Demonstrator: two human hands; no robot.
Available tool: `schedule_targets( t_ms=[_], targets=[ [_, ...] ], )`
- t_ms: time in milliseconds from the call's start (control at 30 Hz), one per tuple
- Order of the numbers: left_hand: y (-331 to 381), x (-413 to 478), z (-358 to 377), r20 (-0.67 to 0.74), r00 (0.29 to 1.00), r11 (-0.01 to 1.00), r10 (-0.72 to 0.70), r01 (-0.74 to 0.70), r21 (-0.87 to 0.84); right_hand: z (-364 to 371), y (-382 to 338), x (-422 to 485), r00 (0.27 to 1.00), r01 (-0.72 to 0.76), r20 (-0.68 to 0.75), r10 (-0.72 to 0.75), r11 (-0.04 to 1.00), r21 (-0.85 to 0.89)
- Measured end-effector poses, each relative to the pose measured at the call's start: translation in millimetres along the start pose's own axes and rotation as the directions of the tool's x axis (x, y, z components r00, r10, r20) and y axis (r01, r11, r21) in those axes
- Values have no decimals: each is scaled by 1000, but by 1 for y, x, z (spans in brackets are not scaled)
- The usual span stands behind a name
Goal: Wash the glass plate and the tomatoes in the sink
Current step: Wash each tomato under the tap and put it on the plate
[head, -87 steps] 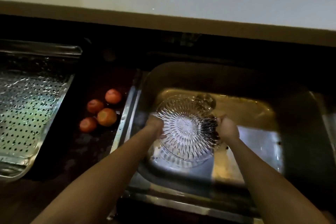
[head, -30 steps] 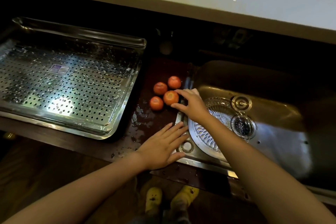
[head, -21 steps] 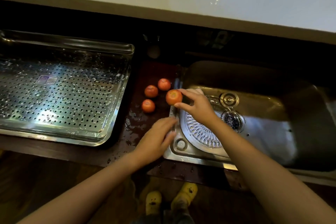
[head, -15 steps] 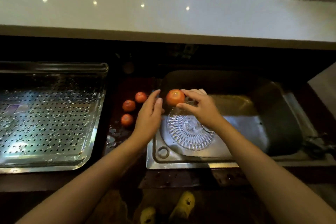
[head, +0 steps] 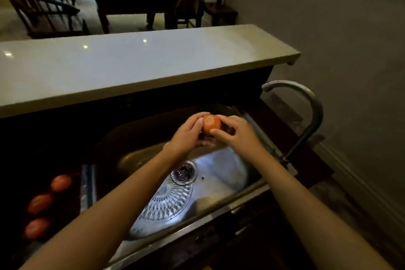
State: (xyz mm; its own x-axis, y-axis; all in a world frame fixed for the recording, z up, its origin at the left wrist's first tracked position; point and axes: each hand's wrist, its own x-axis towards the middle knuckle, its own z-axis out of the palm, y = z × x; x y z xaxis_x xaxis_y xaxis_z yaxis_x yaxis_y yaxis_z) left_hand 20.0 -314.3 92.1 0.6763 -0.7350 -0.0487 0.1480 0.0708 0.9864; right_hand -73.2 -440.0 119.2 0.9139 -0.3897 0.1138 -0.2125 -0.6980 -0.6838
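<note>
One orange-red tomato (head: 211, 124) is held over the steel sink (head: 221, 180), with my left hand (head: 188, 136) cupped round it from the left and my right hand (head: 235, 133) gripping it from the right. The cut-glass plate (head: 168, 201) lies flat on the sink floor below my forearms, partly hidden by my left arm. Three more tomatoes (head: 40, 203) lie on the dark counter left of the sink.
A curved metal tap (head: 306, 116) rises at the sink's right end, its spout pointing left and high above the basin. The sink drain (head: 184, 173) sits beside the plate. A pale raised counter (head: 135, 66) runs behind the sink. Beyond it stand a dining table and chairs.
My right hand picked one tomato from the counter and carried it right over the sink. My left hand came up to hold it too. The view swung right and up; the perforated tray is out of view.
</note>
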Motion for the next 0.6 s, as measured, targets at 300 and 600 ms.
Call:
schedule_targets(
  t_ms=[300,600],
  targets=[
    [-56,92,87,134,960,904,-247,278,-325,-25,118,-32,779,-612,-331,533,760,-218],
    [-72,131,128,82,947,824,-310,311,-473,-9,153,-30,739,-602,-277,615,786,140]
  ],
)
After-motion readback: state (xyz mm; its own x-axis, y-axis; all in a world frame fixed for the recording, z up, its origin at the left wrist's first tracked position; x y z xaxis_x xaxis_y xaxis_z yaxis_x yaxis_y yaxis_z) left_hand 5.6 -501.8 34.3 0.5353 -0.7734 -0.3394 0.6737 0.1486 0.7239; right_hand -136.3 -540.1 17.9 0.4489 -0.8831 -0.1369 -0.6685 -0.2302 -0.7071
